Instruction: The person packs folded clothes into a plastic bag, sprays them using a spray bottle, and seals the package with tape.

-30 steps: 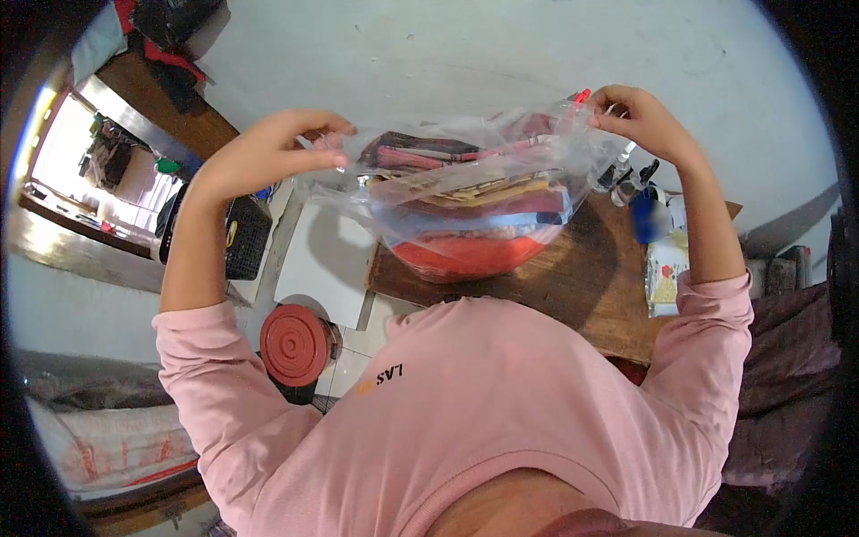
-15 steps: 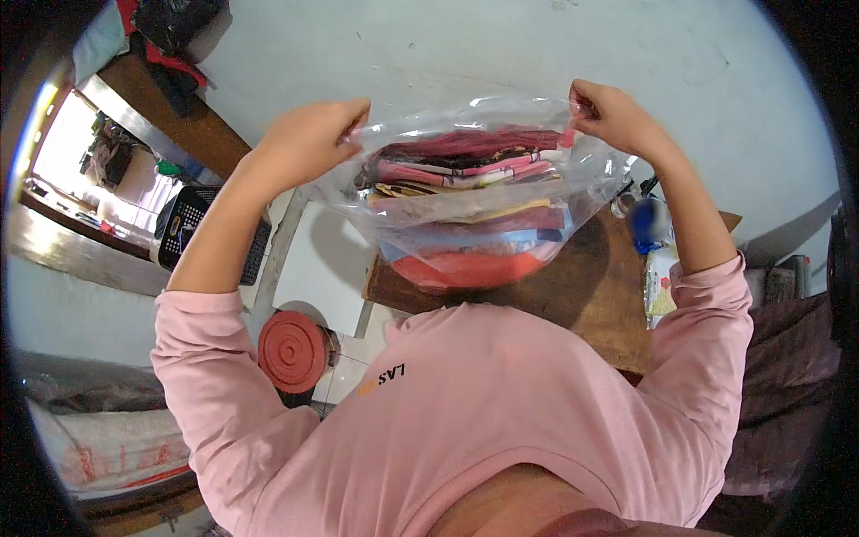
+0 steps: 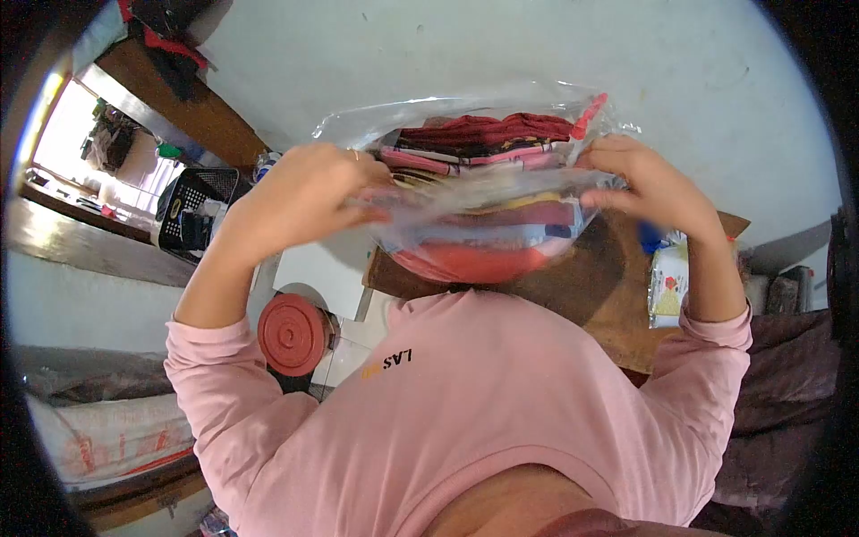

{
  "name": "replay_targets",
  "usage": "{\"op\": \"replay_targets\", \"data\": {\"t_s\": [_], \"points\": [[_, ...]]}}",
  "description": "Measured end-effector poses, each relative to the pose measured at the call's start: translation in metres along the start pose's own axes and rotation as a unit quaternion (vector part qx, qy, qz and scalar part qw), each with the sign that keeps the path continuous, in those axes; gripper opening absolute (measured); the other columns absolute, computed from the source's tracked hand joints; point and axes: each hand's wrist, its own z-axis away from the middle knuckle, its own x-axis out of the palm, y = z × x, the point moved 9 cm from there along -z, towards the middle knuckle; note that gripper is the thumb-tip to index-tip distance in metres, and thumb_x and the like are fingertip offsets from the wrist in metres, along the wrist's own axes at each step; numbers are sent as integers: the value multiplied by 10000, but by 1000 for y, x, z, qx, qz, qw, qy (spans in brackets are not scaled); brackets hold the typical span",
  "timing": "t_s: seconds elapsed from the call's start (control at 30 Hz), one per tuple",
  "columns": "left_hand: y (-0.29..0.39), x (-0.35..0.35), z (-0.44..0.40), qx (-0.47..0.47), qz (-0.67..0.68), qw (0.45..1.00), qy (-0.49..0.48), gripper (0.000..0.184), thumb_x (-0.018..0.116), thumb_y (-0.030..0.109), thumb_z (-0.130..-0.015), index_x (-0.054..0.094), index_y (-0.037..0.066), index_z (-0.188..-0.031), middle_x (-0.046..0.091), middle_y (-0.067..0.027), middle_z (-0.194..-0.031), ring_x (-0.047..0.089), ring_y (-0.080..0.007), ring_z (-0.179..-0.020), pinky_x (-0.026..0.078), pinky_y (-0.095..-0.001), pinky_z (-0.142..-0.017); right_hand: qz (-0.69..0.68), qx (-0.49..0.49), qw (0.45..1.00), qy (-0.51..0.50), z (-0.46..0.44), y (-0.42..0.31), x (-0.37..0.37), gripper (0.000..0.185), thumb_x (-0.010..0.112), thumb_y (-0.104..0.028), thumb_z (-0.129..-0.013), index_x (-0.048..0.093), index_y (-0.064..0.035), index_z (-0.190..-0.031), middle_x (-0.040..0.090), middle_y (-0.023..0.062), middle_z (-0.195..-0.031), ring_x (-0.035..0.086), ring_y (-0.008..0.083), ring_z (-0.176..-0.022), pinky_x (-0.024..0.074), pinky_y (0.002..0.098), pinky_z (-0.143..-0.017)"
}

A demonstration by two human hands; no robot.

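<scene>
Plastic bag (image 3: pixel 488 190) of folded cloth (image 3: pixel 501 130) against both half-open hands (image 3: pixel 300 201) (image 3: pixel 649 183)

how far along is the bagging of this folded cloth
The folded cloth already looks stacked inside the clear bag. In hand: the left hand and right hand are at opposite sides of the bag's mouth, though blur hides their grip. Closing it seems left undone, as the mouth gapes open.
</scene>
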Motion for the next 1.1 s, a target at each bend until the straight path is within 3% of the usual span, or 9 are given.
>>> {"op": "replay_targets", "data": {"t_s": [0.07, 0.17, 0.23, 0.33, 0.47, 0.57, 0.7, 0.83, 1.1], "points": [[-23, 11, 0, -58, 74, 995, -33, 286, 658, 248, -780, 609, -6, -901, 622, -144, -780, 616, -289, -663, 466, -326, -604, -52, 49, 997, -9, 1, 19, 6, 265, 631, -238, -838, 559, 12, -787, 554, 42, -645, 514, 193, -612, 418, 328, -587], [-46, 27, 1, -138, 246, 957, -63, 278, 602, 252, -847, 580, -22, -884, 611, -155, -739, 631, -236, -582, 456, -316, -539, -260, 166, 951, -16, 6, 54, 19, 276, 612, -258, -863, 539, -11, -765, 497, 12, -601, 466, 112, -585, 389, 283, -543], [-58, 36, 2, -164, 378, 910, -44, 268, 583, 249, -859, 571, -18, -881, 599, -155, -724, 643, -227, -624, 459, -319, -556, -177, 143, 974, -8, 0, 58, 15, 290, 606, -286, -870, 534, -27, -761, 450, -9, -589, 422, 74, -577, 360, 258, -520], [-56, 25, -9, -116, 114, 986, 39, 246, 559, 237, -867, 559, -7, -899, 599, -166, -728, 637, -287, -678, 474, -357, -583, -103, 133, 986, 12, -6, 54, 10, 294, 621, -290, -851, 534, -23, -763, 453, 15, -585, 433, 106, -566, 363, 276, -522], [-38, 24, -7, -111, -80, 983, 123, 208, 574, 193, -822, 552, 33, -954, 592, -163, -780, 581, -365, -686, 472, -446, -610, 4, 131, 990, 49, -10, 44, 2, 262, 633, -271, -821, 557, -20, -814, 510, 82, -591, 500, 240, -559, 410, 346, -554], [5, 3, -8, -59, -176, 961, 203, 216, 580, 137, -754, 560, 35, -944, 587, -142, -833, 588, -325, -710, 470, -421, -619, 131, 149, 977, 83, -12, 41, 3, 238, 638, -240, -789, 573, -36, -892, 574, 113, -701, 537, 320, -645, 448, 379, -638], [22, 13, -12, 19, -216, 948, 235, 182, 565, 73, -659, 544, 47, -838, 557, -83, -783, 587, -240, -747, 466, -350, -631, 318, 2, 922, 221, -18, -12, 1, 284, 669, -143, -731, 568, -76, -988, 592, 101, -958, 558, 337, -864, 466, 383, -743], [15, 17, -18, 14, -206, 954, 217, 215, 568, 75, -658, 556, 38, -870, 565, -85, -813, 585, -239, -762, 461, -341, -674, 213, -146, 949, 178, -20, -78, 29, 536, 668, -169, -718, 481, -28, -1199, 506, 128, -1218, 469, 307, -1141, 391, 410, -953], [51, -27, -48, 87, -215, 894, 383, 230, 599, 166, -755, 548, 35, -937, 576, -108, -889, 589, -256, -800, 484, -351, -687, 215, -95, 966, 111, -43, -41, 88, 604, 600, -307, -814, 397, 3, -1291, 425, 155, -1334, 365, 293, -1271, 271, 433, -1068]]}}
